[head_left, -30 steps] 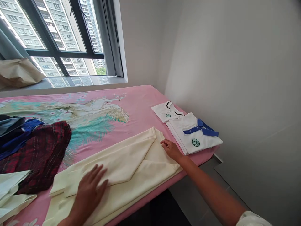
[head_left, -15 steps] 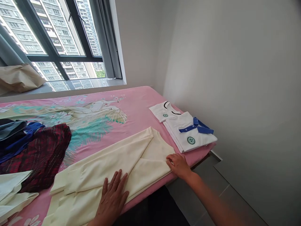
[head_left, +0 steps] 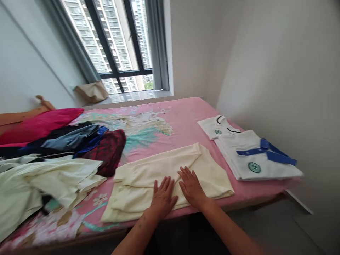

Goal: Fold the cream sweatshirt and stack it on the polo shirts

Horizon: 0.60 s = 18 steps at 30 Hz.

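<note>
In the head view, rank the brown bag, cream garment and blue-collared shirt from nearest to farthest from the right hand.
From the right hand:
1. Cream garment: directly under the hand.
2. Blue-collared shirt: to the right, folded near the bed's edge.
3. Brown bag: back left, by the window.
</note>
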Available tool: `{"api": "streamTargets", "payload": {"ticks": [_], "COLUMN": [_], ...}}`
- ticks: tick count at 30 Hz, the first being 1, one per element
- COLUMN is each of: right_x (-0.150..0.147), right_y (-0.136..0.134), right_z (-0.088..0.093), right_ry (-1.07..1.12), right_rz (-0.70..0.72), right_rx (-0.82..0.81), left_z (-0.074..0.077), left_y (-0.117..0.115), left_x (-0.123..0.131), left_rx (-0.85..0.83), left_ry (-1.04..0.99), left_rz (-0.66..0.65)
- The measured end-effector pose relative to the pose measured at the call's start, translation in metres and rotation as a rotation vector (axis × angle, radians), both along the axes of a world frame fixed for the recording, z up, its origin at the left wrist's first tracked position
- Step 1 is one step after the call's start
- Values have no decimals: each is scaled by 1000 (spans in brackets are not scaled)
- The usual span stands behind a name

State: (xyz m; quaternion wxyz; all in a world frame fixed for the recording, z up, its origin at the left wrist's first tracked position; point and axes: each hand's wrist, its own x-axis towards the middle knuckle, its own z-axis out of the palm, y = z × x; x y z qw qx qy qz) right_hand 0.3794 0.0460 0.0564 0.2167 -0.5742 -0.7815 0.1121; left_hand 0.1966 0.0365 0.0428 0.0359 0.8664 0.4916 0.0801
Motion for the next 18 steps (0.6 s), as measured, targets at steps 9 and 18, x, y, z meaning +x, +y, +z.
{"api": "streamTargets", "payload": {"ticks": [9,18], "right_x": [-31,-27], "right_y": [37,36], "right_z": [-46,-69], "right_ry": [-139,-113], "right_rz": [-33,-44], "right_rx": [40,255], "left_z": [7,17], "left_y": [5,12], "left_x": [-58,-150], "left_rx": [-62,-50], "left_ry": [-54,-114], "left_rz": [235,783]}}
